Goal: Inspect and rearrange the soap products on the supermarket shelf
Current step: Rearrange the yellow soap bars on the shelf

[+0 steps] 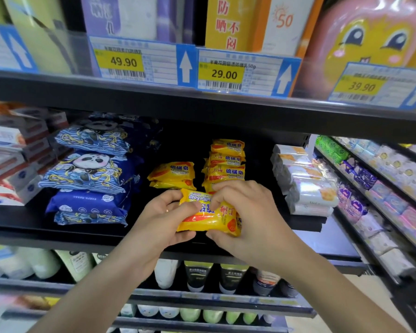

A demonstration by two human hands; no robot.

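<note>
While both hands were raised before the black middle shelf [58,233], a yellow sulfur soap bar [210,218] was held between them, its printed wrapper turned upside down and tilted. The bar was gripped by the left hand [165,222] from the left, thumb curled over the top edge and fingers tucked beneath. The bar's right half was pinched by the right hand [246,212], fingers curled over the upper edge and thumb pressed under the lower one. The bar was held just in front of the shelf's front edge, above the tubes [198,276] on the level below. Just behind the held bar, a low stack of the same yellow soap [172,175] was seen on the shelf, and to the right of it a taller stack [227,162]. Left of the held bar, blue panda-printed packs [89,169] were piled; right of it, pale wrapped soap bars [305,181] were stacked. Farther up, price tags [223,73] reading 49.90, 29.00 and 39.90 were fixed to the upper shelf edge.
</note>
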